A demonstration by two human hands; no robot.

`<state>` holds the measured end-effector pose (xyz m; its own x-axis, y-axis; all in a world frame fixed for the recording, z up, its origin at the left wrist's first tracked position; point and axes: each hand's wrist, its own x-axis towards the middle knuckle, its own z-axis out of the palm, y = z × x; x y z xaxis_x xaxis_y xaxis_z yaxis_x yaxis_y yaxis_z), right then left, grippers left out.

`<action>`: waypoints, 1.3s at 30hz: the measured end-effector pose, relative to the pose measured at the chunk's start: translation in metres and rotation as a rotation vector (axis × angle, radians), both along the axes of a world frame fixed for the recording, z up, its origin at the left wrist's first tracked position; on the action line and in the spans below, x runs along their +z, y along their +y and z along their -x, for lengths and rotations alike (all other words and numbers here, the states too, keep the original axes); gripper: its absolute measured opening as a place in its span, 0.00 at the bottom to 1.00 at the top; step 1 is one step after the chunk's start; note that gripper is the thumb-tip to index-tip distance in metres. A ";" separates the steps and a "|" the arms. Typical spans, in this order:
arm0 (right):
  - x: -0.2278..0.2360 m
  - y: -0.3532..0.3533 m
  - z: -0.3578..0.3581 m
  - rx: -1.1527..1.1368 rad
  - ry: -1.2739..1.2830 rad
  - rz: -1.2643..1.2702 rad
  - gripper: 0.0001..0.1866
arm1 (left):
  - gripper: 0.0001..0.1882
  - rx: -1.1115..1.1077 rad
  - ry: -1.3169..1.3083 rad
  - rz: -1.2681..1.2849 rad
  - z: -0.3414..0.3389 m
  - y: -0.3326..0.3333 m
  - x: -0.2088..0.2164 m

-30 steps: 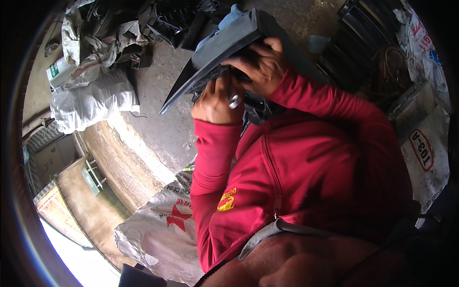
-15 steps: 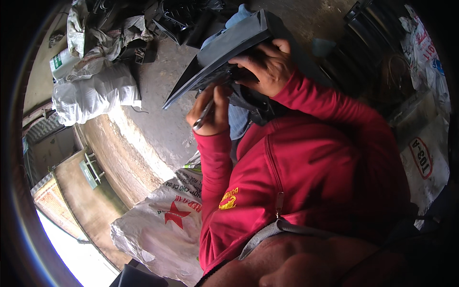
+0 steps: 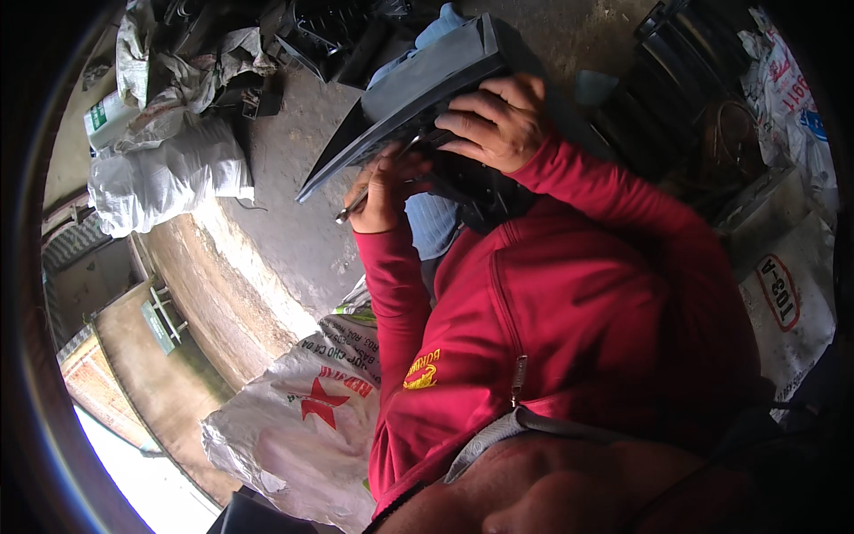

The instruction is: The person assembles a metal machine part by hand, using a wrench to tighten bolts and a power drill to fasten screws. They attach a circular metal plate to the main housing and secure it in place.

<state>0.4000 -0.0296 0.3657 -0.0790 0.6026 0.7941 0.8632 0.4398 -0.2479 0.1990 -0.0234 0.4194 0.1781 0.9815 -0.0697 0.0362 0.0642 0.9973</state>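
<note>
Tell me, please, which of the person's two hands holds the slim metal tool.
The left hand: the slim metal tool sticks out from its grip, whereas the right hand is against the dark grey plastic part.

Dark grey plastic part (image 3: pixel 431 76), boxy, wide-rimmed, held tilted. Slim silver metal tool (image 3: pixel 353 207) slants just beside its rim; can't see from here whether they touch.

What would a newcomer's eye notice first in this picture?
Probably the red jacket, large at centre and right. Above it, the right hand touches a dark grey angular part, and the left hand holds a slim metal tool. A white sack with a red star is at lower left.
</note>
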 end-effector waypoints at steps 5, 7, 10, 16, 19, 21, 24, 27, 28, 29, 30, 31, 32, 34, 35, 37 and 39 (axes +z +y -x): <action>0.002 0.000 0.001 0.001 -0.003 0.015 0.17 | 0.14 0.051 0.287 -0.355 -0.006 -0.015 0.024; 0.004 0.000 0.001 0.012 -0.009 0.033 0.16 | 0.10 0.051 0.561 -0.533 -0.011 -0.011 0.024; 0.006 0.001 0.001 0.015 -0.005 0.018 0.16 | 0.06 0.016 0.750 -0.826 -0.030 -0.008 0.037; 0.005 -0.001 -0.001 -0.006 -0.023 0.048 0.17 | 0.07 -0.191 1.087 -0.765 -0.045 -0.001 0.053; 0.001 -0.003 -0.001 0.009 -0.007 0.039 0.17 | 0.06 -0.188 0.966 -0.804 -0.034 0.006 0.036; 0.001 0.001 0.000 0.005 0.014 0.013 0.18 | 0.12 -0.179 0.821 -0.735 -0.019 0.010 0.025; 0.002 0.001 0.002 0.024 0.007 0.012 0.19 | 0.21 -0.077 -0.036 0.014 0.005 0.002 0.000; 0.004 0.000 0.003 0.035 0.006 0.021 0.19 | 0.21 0.051 -0.061 -0.041 -0.003 -0.005 0.002; 0.003 -0.001 0.003 0.032 0.013 0.020 0.19 | 0.17 0.071 0.012 -0.144 -0.005 -0.010 0.009; 0.002 -0.002 0.003 0.029 0.016 0.020 0.19 | 0.15 0.054 0.165 -0.255 -0.005 -0.010 0.011; 0.003 -0.001 0.002 0.043 0.016 0.027 0.19 | 0.13 0.038 0.318 -0.366 -0.005 -0.011 0.013; 0.004 -0.001 0.002 0.036 0.014 0.034 0.19 | 0.11 0.022 0.472 -0.476 -0.006 -0.010 0.014; 0.005 -0.001 0.002 0.037 0.013 0.041 0.18 | 0.08 0.030 0.573 -0.536 -0.010 -0.009 0.018; 0.007 0.001 0.002 0.037 0.015 0.041 0.18 | 0.08 0.009 0.715 -0.770 -0.022 -0.007 0.028; 0.007 -0.001 0.002 0.039 0.019 0.042 0.18 | 0.08 -0.005 0.789 -0.880 -0.028 -0.009 0.032; 0.008 -0.002 0.002 0.034 0.028 0.041 0.18 | 0.07 -0.057 0.941 -0.863 -0.034 -0.008 0.040; 0.009 -0.001 0.002 0.018 0.026 0.029 0.17 | 0.07 -0.139 1.071 -0.843 -0.040 -0.004 0.043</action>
